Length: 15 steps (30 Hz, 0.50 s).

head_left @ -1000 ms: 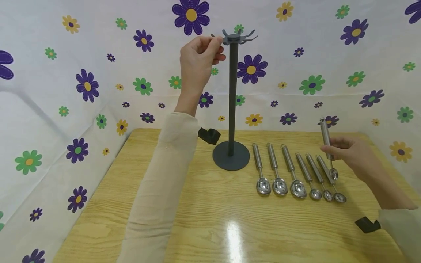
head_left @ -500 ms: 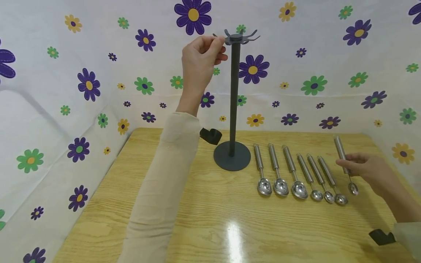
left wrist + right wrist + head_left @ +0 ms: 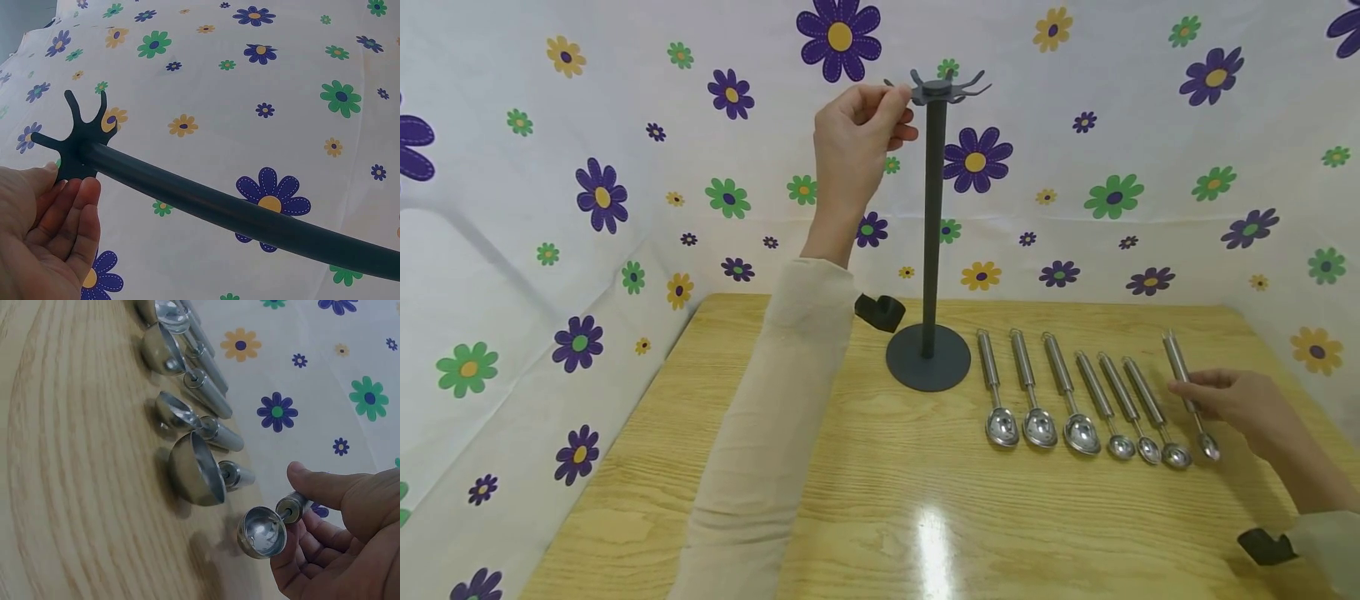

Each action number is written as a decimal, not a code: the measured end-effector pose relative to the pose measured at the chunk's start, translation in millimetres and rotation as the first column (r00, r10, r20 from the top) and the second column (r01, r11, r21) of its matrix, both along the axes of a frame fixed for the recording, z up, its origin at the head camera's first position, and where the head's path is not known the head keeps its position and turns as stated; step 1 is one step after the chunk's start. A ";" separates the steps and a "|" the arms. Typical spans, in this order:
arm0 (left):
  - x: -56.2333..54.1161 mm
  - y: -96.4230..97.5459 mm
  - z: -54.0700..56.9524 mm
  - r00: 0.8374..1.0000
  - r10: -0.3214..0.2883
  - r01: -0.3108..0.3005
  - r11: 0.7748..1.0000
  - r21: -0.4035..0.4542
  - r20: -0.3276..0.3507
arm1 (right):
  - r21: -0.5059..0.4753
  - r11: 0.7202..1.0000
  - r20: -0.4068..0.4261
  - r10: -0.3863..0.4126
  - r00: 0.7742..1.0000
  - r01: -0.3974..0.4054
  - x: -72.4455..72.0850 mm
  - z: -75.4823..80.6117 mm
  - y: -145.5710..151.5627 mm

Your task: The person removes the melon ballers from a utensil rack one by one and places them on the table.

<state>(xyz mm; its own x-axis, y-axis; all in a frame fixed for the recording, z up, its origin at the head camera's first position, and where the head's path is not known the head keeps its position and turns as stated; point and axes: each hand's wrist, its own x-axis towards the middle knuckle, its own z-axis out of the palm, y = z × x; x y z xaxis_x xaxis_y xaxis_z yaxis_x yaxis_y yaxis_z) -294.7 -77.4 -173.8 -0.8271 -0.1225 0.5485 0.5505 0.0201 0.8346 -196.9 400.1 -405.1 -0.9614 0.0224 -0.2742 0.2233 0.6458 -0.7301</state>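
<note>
A dark grey stand [image 3: 932, 225] rises from a round base, with a ring of upturned hooks [image 3: 84, 134] on top. My left hand [image 3: 857, 133] pinches one hook at its left side; in the left wrist view the thumb and fingers meet at the hook plate. At the far right of the table, my right hand [image 3: 1236, 404] holds a small metal scoop [image 3: 1177, 357] by its handle. The scoop's round bowl [image 3: 262, 532] points down and toward me, close over the table. Its handle is partly hidden by the fingers in the right wrist view.
Several metal scoops [image 3: 1022, 358] lie side by side between the stand and my right hand, handles toward the back. Larger bowls are on the left, smaller ones on the right. Behind the wooden table [image 3: 737, 467] hangs a flowered cloth [image 3: 1060, 150].
My right hand has carried the scoop to the right and down, from over the rightmost scoop to beside it. The left hand stays at the hook.
</note>
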 end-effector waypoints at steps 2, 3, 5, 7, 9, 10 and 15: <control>0.1 0.3 0.3 1.000 -0.001 0.001 1.000 -0.002 -0.001 | 0.017 1.000 0.007 0.005 1.000 -0.005 -0.4 -2.3 1.5; 0.1 0.4 0.3 1.000 -0.001 0.001 1.000 -0.002 -0.002 | 0.028 1.000 0.010 0.008 1.000 -0.009 -0.6 -3.2 2.0; -0.1 0.5 0.2 1.000 -0.002 0.002 1.000 0.000 -0.004 | 0.053 0.998 0.007 0.019 1.000 -0.020 -1.2 -5.2 3.0; -0.4 0.6 0.2 1.000 -0.005 0.005 1.000 0.004 -0.006 | 0.073 0.997 -0.003 0.032 0.999 -0.032 -1.7 -7.0 3.4; -0.7 0.6 0.2 1.000 -0.006 0.006 1.000 0.009 -0.007 | 0.095 0.994 -0.012 0.046 0.999 -0.045 -2.2 -8.6 4.7; -0.7 0.6 0.2 1.000 -0.007 0.007 1.000 0.011 -0.008 | 0.102 0.993 -0.017 0.053 0.998 -0.051 -2.4 -9.7 5.5; 0.0 0.4 1.1 1.000 -0.006 0.006 1.000 0.013 -0.005 | 0.161 0.985 -0.040 0.068 0.997 -0.061 -2.1 -16.0 8.0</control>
